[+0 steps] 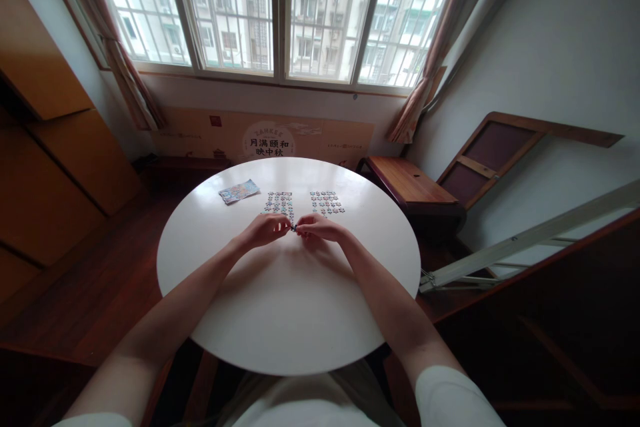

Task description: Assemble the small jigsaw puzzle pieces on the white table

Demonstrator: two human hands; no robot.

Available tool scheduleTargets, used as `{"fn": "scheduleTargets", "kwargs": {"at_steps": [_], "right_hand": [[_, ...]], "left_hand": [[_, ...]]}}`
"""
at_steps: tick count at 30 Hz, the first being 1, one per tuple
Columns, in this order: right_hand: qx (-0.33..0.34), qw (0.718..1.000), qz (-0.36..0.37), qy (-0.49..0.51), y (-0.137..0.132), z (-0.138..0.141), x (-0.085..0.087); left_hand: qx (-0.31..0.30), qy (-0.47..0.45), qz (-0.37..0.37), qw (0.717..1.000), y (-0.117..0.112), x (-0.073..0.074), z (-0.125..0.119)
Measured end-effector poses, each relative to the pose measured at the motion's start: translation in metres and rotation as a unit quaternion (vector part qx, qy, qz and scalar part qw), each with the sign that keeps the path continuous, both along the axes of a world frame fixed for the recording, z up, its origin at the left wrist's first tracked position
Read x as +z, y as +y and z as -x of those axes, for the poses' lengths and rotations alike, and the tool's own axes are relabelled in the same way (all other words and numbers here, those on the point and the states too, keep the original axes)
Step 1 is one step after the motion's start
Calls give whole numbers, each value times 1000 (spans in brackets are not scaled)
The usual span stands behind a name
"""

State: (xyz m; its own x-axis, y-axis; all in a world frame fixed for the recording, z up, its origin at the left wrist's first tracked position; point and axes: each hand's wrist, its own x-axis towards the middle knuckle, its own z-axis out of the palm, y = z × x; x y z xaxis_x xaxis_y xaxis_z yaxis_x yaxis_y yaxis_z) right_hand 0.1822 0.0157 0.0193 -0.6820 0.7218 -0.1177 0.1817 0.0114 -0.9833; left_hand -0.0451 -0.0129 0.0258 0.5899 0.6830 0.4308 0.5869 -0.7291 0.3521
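Note:
My left hand [270,229] and my right hand [319,227] meet over the middle of a round white table. Between their fingertips is a small dark jigsaw puzzle piece [294,228], pinched from both sides; whether it is one piece or two joined, I cannot tell. Just beyond my left hand, loose puzzle pieces [280,202] lie in rows, partly covered by the fingers. A second group of puzzle pieces [327,201] is laid out in rows beyond my right hand. Farther left rests a flat printed picture sheet [239,191] in blue and orange tones.
The white table [285,320] reaches almost to my body. A wooden bench or side table [413,180] stands at the back right, with a metal ladder-like frame [530,237] nearer. A printed cardboard panel [190,133] leans under the barred windows. Wooden cabinets [75,167] are on the left.

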Motion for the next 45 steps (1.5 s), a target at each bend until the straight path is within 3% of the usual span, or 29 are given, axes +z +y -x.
{"fn": "scheduleTargets", "kwargs": {"at_steps": [34, 45], "right_hand": [[-8, 1000, 0, -3, -3, 2, 4], [5, 1000, -11, -5, 1, 0, -1]], "left_hand": [[9, 5, 4, 1000, 0, 0, 0], [0, -16, 8, 1000, 0, 3, 2]]}}
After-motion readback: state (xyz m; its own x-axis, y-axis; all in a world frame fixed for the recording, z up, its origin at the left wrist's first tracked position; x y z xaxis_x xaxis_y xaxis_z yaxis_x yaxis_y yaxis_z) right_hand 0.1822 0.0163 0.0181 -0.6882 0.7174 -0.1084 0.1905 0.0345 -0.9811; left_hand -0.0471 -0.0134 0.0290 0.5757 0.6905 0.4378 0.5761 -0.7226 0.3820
